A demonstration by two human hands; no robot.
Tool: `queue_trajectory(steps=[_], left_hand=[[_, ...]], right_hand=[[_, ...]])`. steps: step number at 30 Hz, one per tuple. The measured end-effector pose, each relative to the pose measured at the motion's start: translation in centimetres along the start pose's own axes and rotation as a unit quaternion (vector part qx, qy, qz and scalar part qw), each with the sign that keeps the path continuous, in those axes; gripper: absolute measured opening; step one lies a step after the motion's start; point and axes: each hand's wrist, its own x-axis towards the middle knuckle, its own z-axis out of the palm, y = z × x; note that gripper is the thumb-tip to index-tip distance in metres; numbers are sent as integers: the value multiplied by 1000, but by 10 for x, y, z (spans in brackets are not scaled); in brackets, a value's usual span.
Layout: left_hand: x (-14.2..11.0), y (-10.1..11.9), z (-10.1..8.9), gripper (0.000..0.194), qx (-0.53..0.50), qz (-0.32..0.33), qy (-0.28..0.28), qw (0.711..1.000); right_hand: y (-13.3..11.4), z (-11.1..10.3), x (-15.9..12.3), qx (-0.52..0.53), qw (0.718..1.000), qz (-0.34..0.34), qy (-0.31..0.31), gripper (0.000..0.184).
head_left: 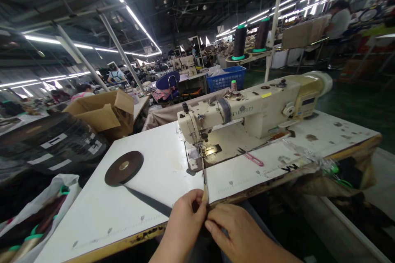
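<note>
A sewing machine (228, 111) stands on the white table, and a narrow strip (205, 183) runs from under its needle toward me. My left hand (187, 218) pinches this strip between thumb and forefinger at the table's front edge. Close beside it, my right hand (236, 228) has its fingers curled and closed at the lower part of the strip; the exact grip is partly hidden. On the left lies a flat roll of dark brown tape (132, 162). Its loose tail (148, 201) passes behind my left hand. Pink thread snips (253, 158) rest right of the needle.
A cardboard box (92, 111) and a large black wrapped bundle (52, 144) stand left of the table (166, 152). Thread cones (239, 43) sit on a stand behind the machine, near a blue crate (226, 78). Clear plastic (302, 152) lies at the right front edge.
</note>
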Motion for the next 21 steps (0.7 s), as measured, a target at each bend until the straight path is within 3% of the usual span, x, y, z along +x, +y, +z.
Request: queue_trajectory(steps=[6,11,16,21], left_hand=[[-2,-8,1,18,3,9,-11,1000],[-7,-9,4,4,8,-3,7,1000],[-11,-7,7,13,23,3,28,999],[-13,-2,5,22,87,56,34,994]], right_hand=[[5,-10,11,-43,994,81,66,18],[3,-13,18,-41,993,92,57,14],[5,-12,21,-31,993,89,71,11],[6,-11,22,-27,993,72,92,13]])
